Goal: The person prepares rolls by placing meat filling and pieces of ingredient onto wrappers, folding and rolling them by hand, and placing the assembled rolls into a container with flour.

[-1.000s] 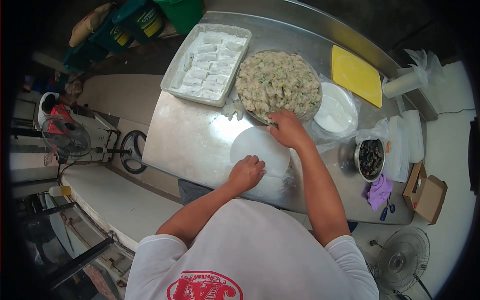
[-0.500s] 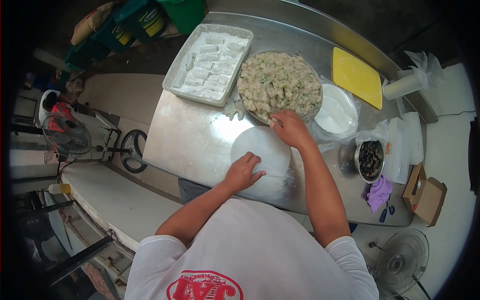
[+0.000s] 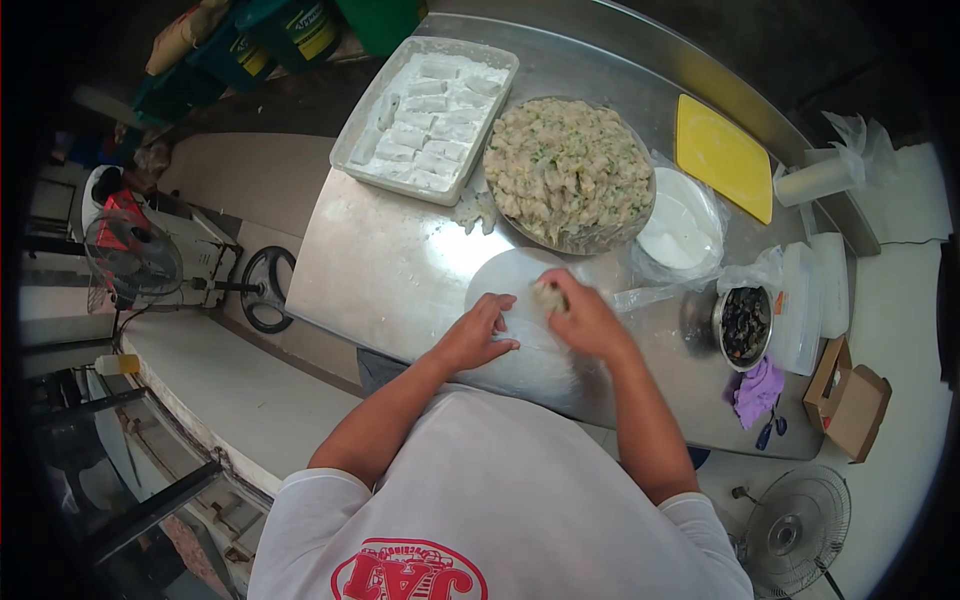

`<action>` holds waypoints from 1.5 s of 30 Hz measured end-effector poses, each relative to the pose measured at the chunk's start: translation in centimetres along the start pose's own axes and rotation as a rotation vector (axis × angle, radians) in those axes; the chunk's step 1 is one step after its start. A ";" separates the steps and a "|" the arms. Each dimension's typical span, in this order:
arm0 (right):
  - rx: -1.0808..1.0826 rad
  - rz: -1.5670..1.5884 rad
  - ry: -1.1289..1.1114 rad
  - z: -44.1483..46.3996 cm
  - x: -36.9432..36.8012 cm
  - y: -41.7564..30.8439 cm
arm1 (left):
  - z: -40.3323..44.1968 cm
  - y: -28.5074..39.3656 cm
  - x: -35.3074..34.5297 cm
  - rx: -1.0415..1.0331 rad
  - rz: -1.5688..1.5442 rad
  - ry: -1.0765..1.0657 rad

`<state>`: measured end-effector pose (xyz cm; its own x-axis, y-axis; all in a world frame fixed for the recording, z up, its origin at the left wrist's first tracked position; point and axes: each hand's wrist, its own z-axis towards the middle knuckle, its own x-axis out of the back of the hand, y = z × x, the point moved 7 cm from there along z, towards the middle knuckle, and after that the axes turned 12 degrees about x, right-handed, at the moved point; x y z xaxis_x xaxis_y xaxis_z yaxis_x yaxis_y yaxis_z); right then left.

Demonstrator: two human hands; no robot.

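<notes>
My right hand point(image 3: 585, 322) is closed around a lump of pale filling point(image 3: 547, 297) and hovers over the right side of a round, thin white wrapper point(image 3: 497, 275). My left hand point(image 3: 478, 335) is at the wrapper's lower left, thumb and fingers apart, with nothing visible in it. Clear plastic film point(image 3: 530, 375) lies under and in front of the wrapper. Beyond my hands, a wide bowl is heaped with pale filling flecked with green point(image 3: 570, 170). To its left, a rectangular tub point(image 3: 400, 187) holds several white-floured rolls in rows.
Right of the filling, round white sheets point(image 3: 680, 225) sit in plastic. A yellow board point(image 3: 725, 158), a plastic roll point(image 3: 808, 180), a metal bowl of dark pieces point(image 3: 743, 325), a purple cloth point(image 3: 757, 390) and an opened cardboard box point(image 3: 848, 400) are on the right. A fan point(image 3: 797, 530) stands below.
My right hand has moved from the edge of the filling bowl down over the wrapper, carrying a lump of filling. My left hand has stayed nearly in place.
</notes>
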<state>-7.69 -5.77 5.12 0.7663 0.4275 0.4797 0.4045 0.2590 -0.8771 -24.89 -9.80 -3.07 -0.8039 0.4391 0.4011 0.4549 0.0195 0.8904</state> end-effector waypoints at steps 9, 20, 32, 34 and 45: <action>0.115 -0.105 0.144 -4.1 -7.2 3.2 | 0.1 0.0 0.0 -0.019 0.033 -0.057; 0.236 -0.277 0.253 -5.6 -6.9 2.6 | 0.2 1.4 -0.1 -0.044 0.097 -0.027; 0.161 -0.275 0.278 -6.1 -6.2 2.4 | 0.3 1.1 -1.2 -0.156 0.231 0.015; 0.162 -0.261 0.348 -6.0 -6.0 1.5 | 0.1 2.0 -0.6 -0.103 0.182 0.037; 0.071 -0.153 0.390 -6.4 -5.5 2.2 | 0.1 1.7 -0.8 -0.176 0.221 0.062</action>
<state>-7.84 -13.05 0.36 0.8372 0.0238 0.5464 0.5030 0.3588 -0.7863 -23.42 -10.01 -1.94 -0.7169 0.3595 0.5973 0.5529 -0.2288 0.8012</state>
